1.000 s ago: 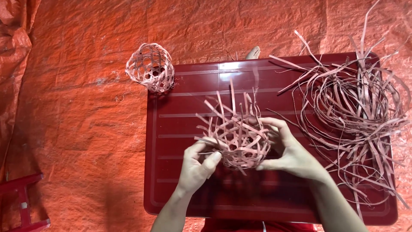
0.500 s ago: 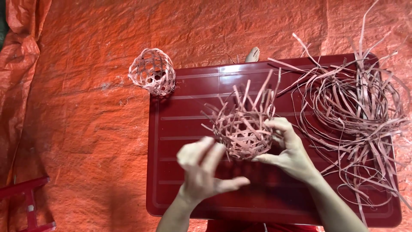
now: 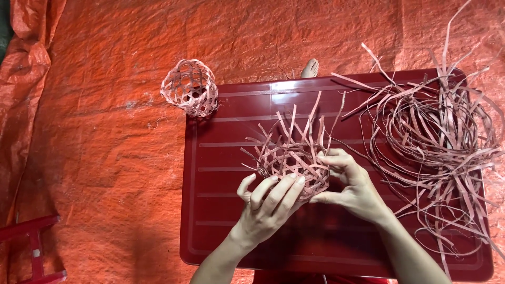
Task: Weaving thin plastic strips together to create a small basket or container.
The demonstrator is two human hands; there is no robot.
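The left hand (image 3: 265, 208) is back on the weave (image 3: 292, 158): half a second ago it hung below it with fingers spread and blurred, touching nothing; now its fingers (image 3: 284, 190) lie side by side, flat against the weave's lower left wall, thumb apart at the left. They press rather than clasp, so the hand is open against the work.

The right hand (image 3: 352, 184) has stayed on the weave's right side. Its fingers (image 3: 334, 160) curl over the rim and the thumb lies under the lower edge, so it grips the wall between them.

The weave sits between the two hands, just above the left fingertips, over the middle of the red table (image 3: 221, 210). Its loose strip ends fan upward, away from the fingers. A second ago both hands cupped it from below; it now sits a little further to the right and its ends stand more upright.

Right of the right hand, a tangle of strips (image 3: 442, 137) lies on the table, unmoved. Well up and left of the left fingers, a finished ball (image 3: 189, 87) rests on the orange tarp (image 3: 94, 147) at the table's corner, as before.
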